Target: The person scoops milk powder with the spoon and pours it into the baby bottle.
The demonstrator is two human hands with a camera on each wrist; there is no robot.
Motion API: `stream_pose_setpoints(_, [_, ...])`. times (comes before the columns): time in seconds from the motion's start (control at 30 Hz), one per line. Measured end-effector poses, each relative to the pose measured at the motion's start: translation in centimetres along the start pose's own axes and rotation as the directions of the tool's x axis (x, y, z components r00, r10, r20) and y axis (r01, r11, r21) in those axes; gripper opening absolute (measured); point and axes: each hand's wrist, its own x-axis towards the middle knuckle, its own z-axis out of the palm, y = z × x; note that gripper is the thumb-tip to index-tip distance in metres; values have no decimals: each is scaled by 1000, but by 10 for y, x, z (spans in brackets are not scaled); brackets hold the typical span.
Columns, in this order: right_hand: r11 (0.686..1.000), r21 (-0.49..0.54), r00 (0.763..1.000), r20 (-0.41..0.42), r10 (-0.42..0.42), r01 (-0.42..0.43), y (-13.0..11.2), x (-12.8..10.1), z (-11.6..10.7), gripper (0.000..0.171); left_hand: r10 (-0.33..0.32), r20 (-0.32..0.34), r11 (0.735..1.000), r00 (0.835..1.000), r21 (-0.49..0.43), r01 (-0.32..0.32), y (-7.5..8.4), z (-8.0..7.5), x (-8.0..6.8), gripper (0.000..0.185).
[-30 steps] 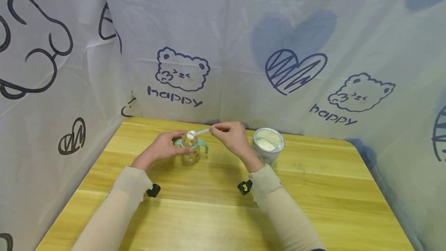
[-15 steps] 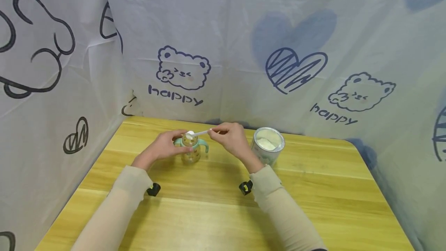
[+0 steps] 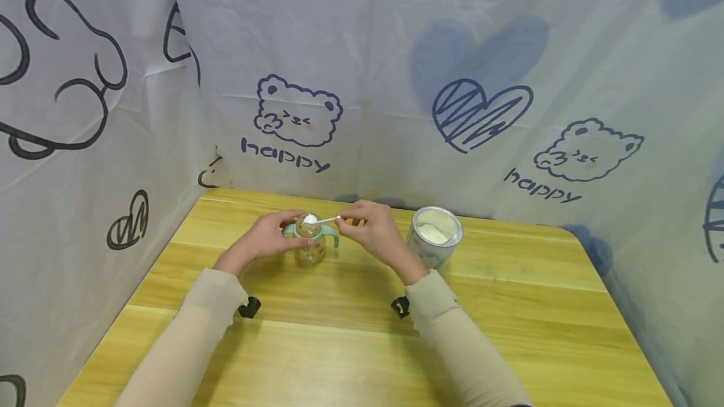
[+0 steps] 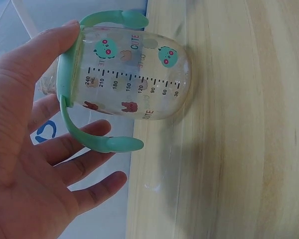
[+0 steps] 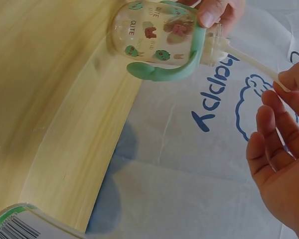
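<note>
A clear baby bottle [image 4: 134, 74] with green handles and a printed mL scale stands upright on the table, its top uncovered. My left hand [image 3: 266, 235] grips it around the green collar, thumb on one side and fingers on the other. Between thumb and fingertips my right hand [image 3: 374, 231] pinches the end of a white scoop's handle [image 5: 254, 60]. The scoop's bowl [image 3: 310, 220], with white powder in it, is at the bottle's mouth. Right of my right hand is an open can [image 3: 434, 256] holding pale powder [image 3: 432, 233].
The wooden table [image 3: 317, 357] ends at the back against a white cloth [image 3: 384, 80] printed with bears and hearts. More cloth hangs along both sides. The can stands near the back edge, close to my right forearm.
The scoop's bowl has dipped slightly at the bottle's mouth, and my right hand has shifted a little, its fingers turning on the handle. My left hand and the bottle stay put.
</note>
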Motion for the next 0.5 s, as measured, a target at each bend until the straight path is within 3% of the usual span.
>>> stream_pose_setpoints(0.23, [987,-81,989,-41,-145,141,2,-2,5,8,8,-5,1000,1000,10,-8,1,0,-1,83])
stream_pose_setpoints(0.5, [934,-189,944,-76,-320,302,3,-1,7,5,15,-9,1000,1000,7,-15,1,-1,-1,86])
